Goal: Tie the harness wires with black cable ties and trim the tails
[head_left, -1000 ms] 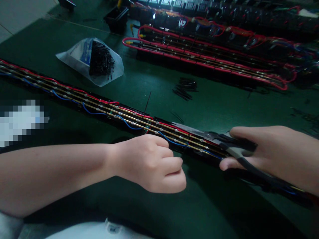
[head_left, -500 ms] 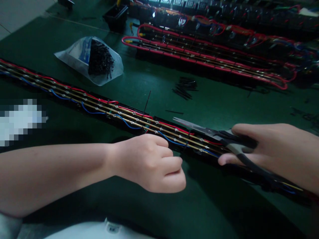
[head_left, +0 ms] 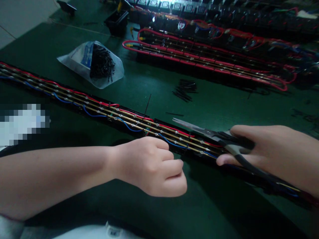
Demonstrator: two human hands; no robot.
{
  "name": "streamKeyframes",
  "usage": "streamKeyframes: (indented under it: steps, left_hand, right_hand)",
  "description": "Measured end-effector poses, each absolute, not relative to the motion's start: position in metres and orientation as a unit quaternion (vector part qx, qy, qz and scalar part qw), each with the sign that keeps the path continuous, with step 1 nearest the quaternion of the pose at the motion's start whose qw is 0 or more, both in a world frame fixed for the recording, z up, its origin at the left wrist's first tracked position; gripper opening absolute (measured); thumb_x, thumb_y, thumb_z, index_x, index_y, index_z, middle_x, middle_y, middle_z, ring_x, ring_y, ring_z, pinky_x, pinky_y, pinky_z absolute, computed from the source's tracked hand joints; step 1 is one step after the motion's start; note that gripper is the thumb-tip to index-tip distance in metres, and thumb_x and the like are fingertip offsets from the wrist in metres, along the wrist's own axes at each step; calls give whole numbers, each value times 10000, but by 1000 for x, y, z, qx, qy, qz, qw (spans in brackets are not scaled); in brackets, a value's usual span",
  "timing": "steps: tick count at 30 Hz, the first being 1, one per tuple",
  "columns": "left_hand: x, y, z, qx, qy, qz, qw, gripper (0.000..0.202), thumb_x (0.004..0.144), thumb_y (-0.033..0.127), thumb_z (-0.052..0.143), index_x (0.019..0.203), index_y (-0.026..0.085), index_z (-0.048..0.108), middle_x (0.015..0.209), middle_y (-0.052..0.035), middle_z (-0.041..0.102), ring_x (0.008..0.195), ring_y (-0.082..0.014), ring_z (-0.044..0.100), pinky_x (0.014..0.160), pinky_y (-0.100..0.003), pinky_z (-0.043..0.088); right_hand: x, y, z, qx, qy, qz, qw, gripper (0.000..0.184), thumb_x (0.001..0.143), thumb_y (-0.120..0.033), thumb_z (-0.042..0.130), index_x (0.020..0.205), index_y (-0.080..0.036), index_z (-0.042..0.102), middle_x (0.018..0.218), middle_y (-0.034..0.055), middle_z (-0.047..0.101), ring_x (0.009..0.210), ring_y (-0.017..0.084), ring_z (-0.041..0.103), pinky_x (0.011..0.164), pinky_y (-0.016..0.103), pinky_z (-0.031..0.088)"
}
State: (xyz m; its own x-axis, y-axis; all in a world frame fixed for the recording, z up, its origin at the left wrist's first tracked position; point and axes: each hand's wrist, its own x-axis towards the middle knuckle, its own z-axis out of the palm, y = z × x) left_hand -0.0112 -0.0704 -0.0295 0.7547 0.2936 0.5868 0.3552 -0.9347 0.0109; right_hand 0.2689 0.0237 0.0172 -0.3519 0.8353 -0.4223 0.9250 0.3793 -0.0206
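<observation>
Right hand (head_left: 269, 144) wrapped round the scissors (head_left: 211, 133), blades nearly together; left hand (head_left: 152, 167) curled into a fist — whether anything's inside, can't tell. The wired strip (head_left: 164, 130) runs just beyond the left knuckles and on beneath the right hand. Some trimming looks done, judging by the black sliver (head_left: 174, 114) past the right hand's blades, but one thin tail (head_left: 147, 105) beyond the left knuckles stands uncut — apparently left to do. Slim, dark strip: brass-coloured rods, red wire farther from the fist, blue loops nearer.
</observation>
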Motion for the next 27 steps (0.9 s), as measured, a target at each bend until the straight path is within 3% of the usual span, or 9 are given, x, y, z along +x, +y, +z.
streamKeyframes:
  steps: [9, 13, 16, 22, 27]
  left_hand:
    - [-8, -69, -30, -932, -157, -318, 80, 207, 963, 131, 634, 816, 176, 773, 793, -28, 795, 572, -107, 635, 497, -262, 472]
    - [-6, -68, -32, -927, -155, -329, 87, 223, 958, 115, 621, 788, 172, 755, 759, -25, 778, 556, -107, 625, 494, -262, 461]
    - [-6, -67, -33, -926, -150, -335, 92, 224, 957, 111, 621, 781, 170, 745, 735, -20, 764, 552, -106, 624, 501, -258, 463]
    - [-6, -65, -34, -921, -147, -345, 105, 235, 957, 95, 622, 774, 182, 740, 696, 8, 737, 545, -95, 609, 513, -250, 461]
    - [-6, -64, -35, -922, -150, -341, 104, 229, 970, 103, 628, 783, 187, 732, 663, 32, 691, 566, -95, 624, 539, -252, 473]
  right_hand:
    - [253, 19, 31, 493, 840, -181, 137, 934, 482, -1172, 339, 658, -289, 588, 573, 62, 636, 455, 226, 536, 449, 378, 362]
    - [238, 20, 35, 474, 854, -152, 153, 779, 620, -1057, 530, 668, -283, 598, 593, 43, 657, 477, 209, 541, 464, 354, 352]
    - [222, 22, 39, 463, 859, -125, 179, 679, 643, -954, 682, 687, -281, 610, 601, 35, 660, 459, 195, 509, 452, 345, 330]
    - [197, 24, 46, 461, 857, -127, 191, 587, 757, -828, 716, 652, -263, 596, 563, 29, 632, 410, 169, 457, 413, 348, 334]
    - [192, 27, 45, 462, 853, -140, 196, 544, 730, -784, 776, 657, -263, 638, 551, 18, 637, 408, 168, 491, 397, 334, 344]
